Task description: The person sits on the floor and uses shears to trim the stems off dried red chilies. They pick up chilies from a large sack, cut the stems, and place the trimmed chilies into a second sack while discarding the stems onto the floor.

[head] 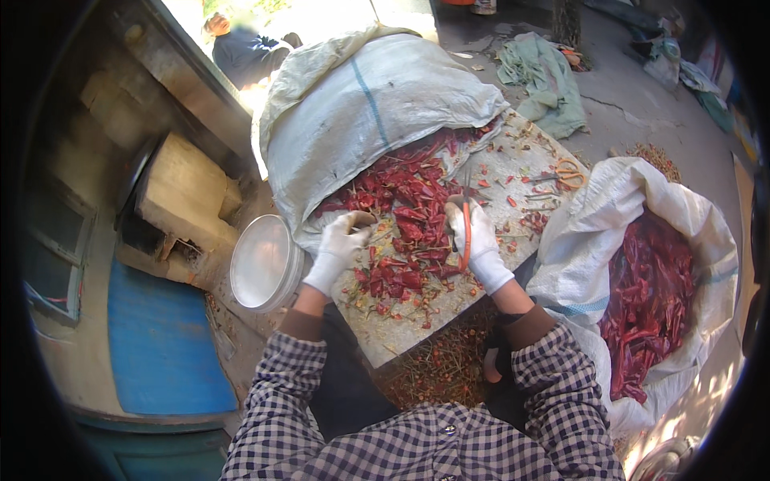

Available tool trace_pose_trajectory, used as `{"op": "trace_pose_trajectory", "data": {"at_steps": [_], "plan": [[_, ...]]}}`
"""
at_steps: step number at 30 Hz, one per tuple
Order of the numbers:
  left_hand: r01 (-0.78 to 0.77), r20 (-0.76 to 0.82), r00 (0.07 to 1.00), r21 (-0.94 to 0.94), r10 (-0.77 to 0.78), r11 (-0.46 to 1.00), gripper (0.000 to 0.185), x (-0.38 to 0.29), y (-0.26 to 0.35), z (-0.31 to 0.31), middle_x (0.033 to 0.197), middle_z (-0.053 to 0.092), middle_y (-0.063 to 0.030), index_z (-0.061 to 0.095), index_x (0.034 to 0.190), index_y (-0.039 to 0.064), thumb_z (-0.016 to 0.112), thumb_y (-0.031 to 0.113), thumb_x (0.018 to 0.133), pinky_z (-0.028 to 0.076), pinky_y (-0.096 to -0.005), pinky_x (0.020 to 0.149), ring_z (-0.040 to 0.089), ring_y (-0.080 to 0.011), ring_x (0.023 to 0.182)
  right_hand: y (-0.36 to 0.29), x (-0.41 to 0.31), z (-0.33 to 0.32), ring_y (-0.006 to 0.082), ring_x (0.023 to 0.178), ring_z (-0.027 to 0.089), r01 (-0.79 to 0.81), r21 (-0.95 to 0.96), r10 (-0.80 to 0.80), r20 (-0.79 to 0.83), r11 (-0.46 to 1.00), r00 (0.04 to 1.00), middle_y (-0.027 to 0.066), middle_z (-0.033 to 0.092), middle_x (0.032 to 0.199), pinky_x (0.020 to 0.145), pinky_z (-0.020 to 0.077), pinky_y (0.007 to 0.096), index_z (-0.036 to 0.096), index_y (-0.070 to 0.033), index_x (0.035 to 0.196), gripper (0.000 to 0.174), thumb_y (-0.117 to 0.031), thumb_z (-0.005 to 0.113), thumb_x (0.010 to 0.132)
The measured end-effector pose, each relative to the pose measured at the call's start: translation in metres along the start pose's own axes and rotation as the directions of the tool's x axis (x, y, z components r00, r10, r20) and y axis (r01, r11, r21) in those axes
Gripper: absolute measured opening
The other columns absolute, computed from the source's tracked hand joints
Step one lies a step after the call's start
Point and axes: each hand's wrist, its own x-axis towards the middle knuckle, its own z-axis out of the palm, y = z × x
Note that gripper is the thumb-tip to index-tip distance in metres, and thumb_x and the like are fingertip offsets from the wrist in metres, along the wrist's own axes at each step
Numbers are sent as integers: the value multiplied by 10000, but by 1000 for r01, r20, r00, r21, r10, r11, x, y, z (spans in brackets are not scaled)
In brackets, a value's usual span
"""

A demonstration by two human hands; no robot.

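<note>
Dried red chili peppers [415,225] spill from the mouth of a white woven sack [337,114] onto a board [385,343] before me. My right hand [481,240], in a white glove, holds scissors [466,231] with orange handles, their blades pointing away from me over the board. Beside the left edge of the pepper pile is my left hand [340,246], gloved too. Its fingers are bent and apart, with no pepper visible between them. Stem bits and yellow seeds lie scattered around the peppers.
At right stands an open white sack [571,264] holding red peppers [649,300]. Another pair of scissors [568,174] lies on the board. A white bucket [264,264] is at left. Cut stems [433,367] cover the ground below. A person [246,54] sits beyond the sack.
</note>
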Motion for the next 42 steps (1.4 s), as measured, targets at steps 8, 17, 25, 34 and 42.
{"op": "trace_pose_trajectory", "data": {"at_steps": [8, 17, 25, 34, 42], "plan": [[-166, 280, 959, 682, -45, 712, 473, 25, -49, 76, 1187, 648, -105, 646, 1282, 228, 750, 231, 821, 550, -487, 879, 678, -335, 1112, -3, -10, -1, 255, 818, 685, 56, -131, -53, 28, 990, 998, 135, 709, 890, 792, 534, 393, 665, -75, 1181, 330, -342, 657, 987], [-53, 17, 999, 421, 50, 906, 372, 28, -39, 54, 1105, 707, -137, 717, 1139, 122, 800, 277, 810, 555, -438, 859, 702, -334, 1020, -20, -31, -1, 348, 1013, 708, 383, -531, -320, 212, 756, 924, 206, 723, 1073, 884, 549, 416, 670, -63, 1225, 364, -303, 673, 951], [-132, -151, 961, 484, 231, 865, 294, -4, 17, 53, 966, 703, -100, 706, 1007, 101, 825, 217, 764, 564, -407, 730, 717, -303, 864, -22, -43, 3, 332, 843, 725, 463, -785, -185, 425, 411, 886, 126, 719, 899, 722, 568, 477, 656, -115, 1088, 217, -272, 578, 960], [-275, -133, 940, 246, 313, 929, 334, -5, 7, 59, 1089, 731, -121, 658, 1160, 36, 769, 61, 847, 588, -360, 729, 740, -229, 936, -10, -41, 6, 316, 785, 714, 571, -589, -260, 530, 571, 807, 161, 713, 866, 691, 546, 471, 670, -103, 1062, 259, -335, 611, 964], [236, 242, 970, -944, -2, 233, 343, -3, 0, 68, 1131, 716, -124, 579, 1301, -4, 637, -26, 964, 625, -289, 765, 732, -181, 954, -39, -64, -2, 64, 541, 414, -573, 458, -31, 798, 679, 602, -63, 421, 682, 504, 375, 263, 614, 29, 1237, 480, -414, 565, 1058]]}}
